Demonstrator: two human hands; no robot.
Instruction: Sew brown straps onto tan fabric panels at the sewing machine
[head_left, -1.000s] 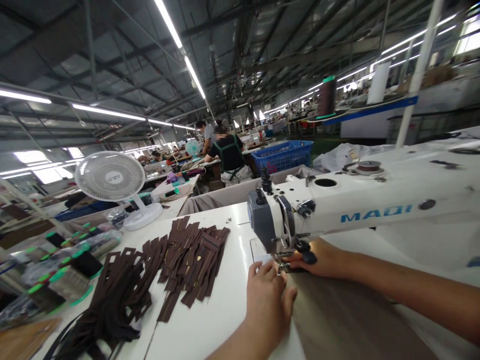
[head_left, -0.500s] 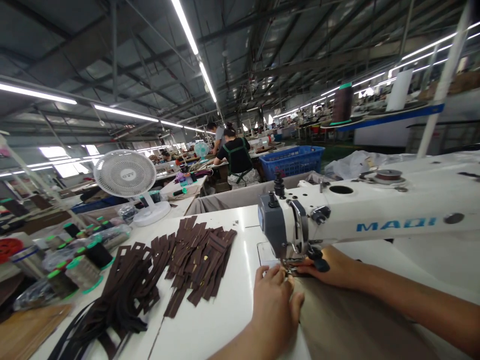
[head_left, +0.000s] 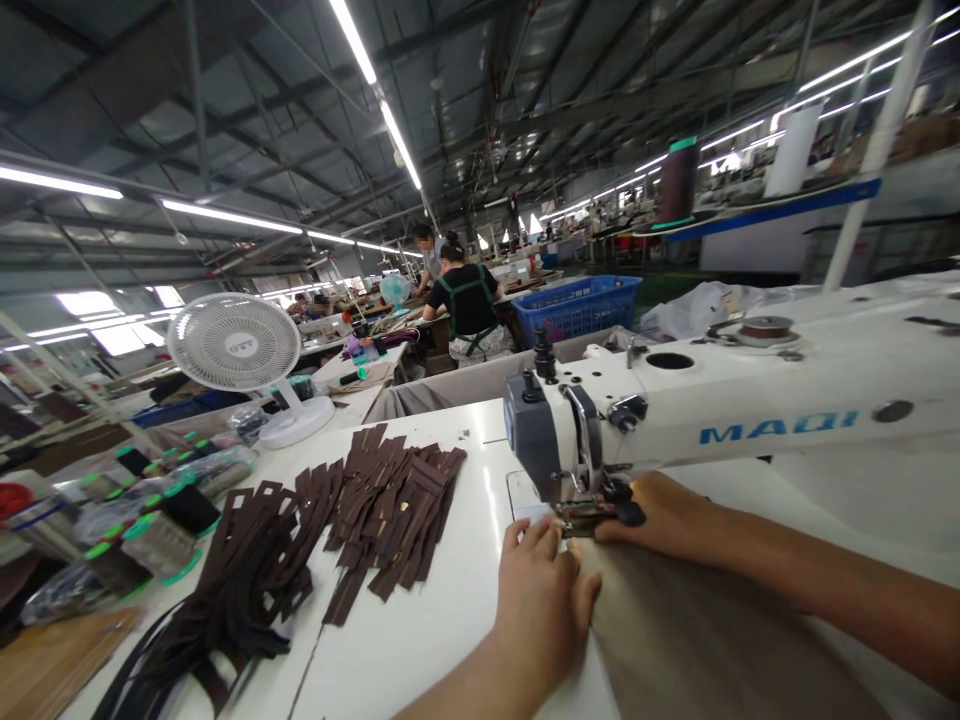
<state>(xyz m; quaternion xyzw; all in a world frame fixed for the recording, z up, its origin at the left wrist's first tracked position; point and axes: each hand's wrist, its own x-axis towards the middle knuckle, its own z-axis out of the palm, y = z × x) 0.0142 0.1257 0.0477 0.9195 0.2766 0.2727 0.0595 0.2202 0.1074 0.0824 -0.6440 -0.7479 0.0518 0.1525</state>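
A person sits at a white sewing machine (head_left: 720, 410) on a white table (head_left: 420, 640), seen from above their own hands. A large sheet of tan fabric (head_left: 697, 650) lies flat on the table, its far edge tucked under the needle end of the sewing machine. The left hand (head_left: 544, 600) rests palm down on the near left edge of the fabric, just in front of the needle, fingers stretched out and close together, pressing the cloth flat rather than gripping it. The right hand (head_left: 660, 515) reaches in beneath the arm of the sewing machine, just right of the needle, lying on the fabric with its fingers pointing toward the needle; whether they pinch anything cannot be told, as the machine hides the fingertips. Left of the sewing machine, well apart from the hands, a heap of dark brown strips (head_left: 390, 510) is spread across the table, with darker straps (head_left: 225, 610) piled nearer the table's left edge. Farther left stand thread spools (head_left: 161, 535) with green ends, and behind the strips a small white fan (head_left: 236, 350). Beyond the sewing machine sits a blue basket (head_left: 581, 305), and a co-worker in a dark top (head_left: 466, 300) sits facing away.
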